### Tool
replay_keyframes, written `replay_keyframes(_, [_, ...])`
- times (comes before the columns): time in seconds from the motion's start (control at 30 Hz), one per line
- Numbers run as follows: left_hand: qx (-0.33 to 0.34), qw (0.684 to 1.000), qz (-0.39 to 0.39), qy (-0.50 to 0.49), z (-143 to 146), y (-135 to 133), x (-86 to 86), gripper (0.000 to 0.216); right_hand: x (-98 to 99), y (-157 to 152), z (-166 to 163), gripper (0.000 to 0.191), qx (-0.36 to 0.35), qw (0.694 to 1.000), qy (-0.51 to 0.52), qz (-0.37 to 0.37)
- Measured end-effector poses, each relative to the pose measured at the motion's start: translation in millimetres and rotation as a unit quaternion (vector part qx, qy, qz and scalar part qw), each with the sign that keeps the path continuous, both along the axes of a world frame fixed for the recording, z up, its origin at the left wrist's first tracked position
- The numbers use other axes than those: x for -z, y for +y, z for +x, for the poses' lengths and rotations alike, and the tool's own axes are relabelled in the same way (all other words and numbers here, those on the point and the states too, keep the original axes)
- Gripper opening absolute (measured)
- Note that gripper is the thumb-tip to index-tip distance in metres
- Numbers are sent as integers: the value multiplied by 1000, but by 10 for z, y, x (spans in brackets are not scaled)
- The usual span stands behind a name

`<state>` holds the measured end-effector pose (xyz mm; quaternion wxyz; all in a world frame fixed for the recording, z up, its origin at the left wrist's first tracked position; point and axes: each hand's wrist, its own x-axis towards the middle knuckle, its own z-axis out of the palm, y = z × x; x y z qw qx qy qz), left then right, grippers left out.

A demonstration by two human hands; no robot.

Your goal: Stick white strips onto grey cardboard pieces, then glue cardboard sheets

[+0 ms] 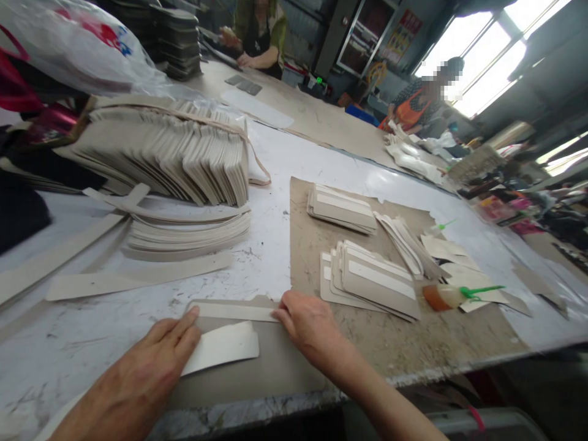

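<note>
So on my feed the narrow strip (236,312) lay right between the two hands, along the far edge of a grey-beige sheet (275,361). The right hand (307,321) had the strip's right end pinched between thumb and fingers. The left hand (144,361) had its fingers stretched out together with the tips on the left end; I couldn't see the thumb, so no idea if it was actually gripping. A white piece (227,346) sat just on the near side of the strip, right beside the left fingers. Off to the right of the right hand I had a near stack of panels (376,278) on a brown mat (367,340), plus a bottle with a green nozzle (445,297) just right of that. Farther left there was a pile of curved strips (188,236), well apart from the right hand.
</note>
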<state>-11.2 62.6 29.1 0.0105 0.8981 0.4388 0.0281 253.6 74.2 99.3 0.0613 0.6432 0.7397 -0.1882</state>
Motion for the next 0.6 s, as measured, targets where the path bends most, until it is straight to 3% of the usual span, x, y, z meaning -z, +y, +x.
replay_keyframes(0.27, [-46, 997, -30, -51, -28, -52, 59, 60, 45, 29, -19, 16, 6, 1000, 0, -6])
replay_keyframes(0.6, [-31, 999, 33, 3, -61, -45, 156, 54, 30, 80, -18, 21, 15, 999, 6, -38])
